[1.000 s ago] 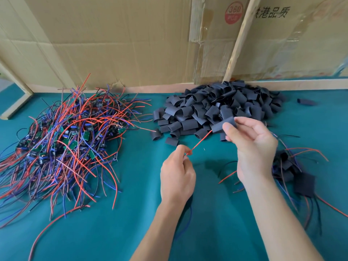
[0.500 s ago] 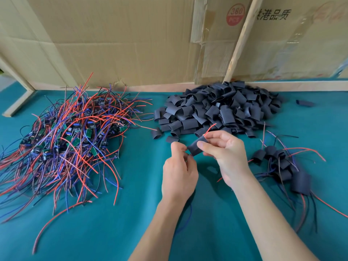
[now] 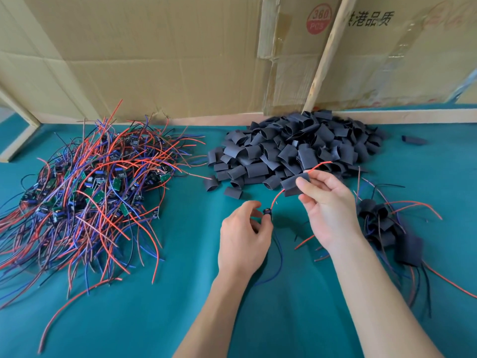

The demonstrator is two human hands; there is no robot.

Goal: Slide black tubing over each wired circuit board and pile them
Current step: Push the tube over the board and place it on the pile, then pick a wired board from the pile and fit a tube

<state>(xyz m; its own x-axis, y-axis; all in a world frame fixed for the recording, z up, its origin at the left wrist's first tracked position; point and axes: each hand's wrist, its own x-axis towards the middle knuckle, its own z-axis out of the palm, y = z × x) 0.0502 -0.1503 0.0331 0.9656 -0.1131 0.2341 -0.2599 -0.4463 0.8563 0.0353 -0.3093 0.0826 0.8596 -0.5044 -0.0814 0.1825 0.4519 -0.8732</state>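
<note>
since half a second ago the hands have drawn apart: the right hand (image 3: 327, 202) pinches the black tubing (image 3: 294, 186) with the red wire (image 3: 277, 198) threaded through, the left hand (image 3: 245, 228) grips the small circuit board (image 3: 267, 211) at its 2 o'clock. the flat, dark sleeve has yet to reach the board above the desk (image 3: 180, 306).

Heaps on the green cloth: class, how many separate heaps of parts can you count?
3: bare wired boards at left, empty black sleeves at the back centre, finished sleeved boards at right, partly hidden by the right arm.
</note>
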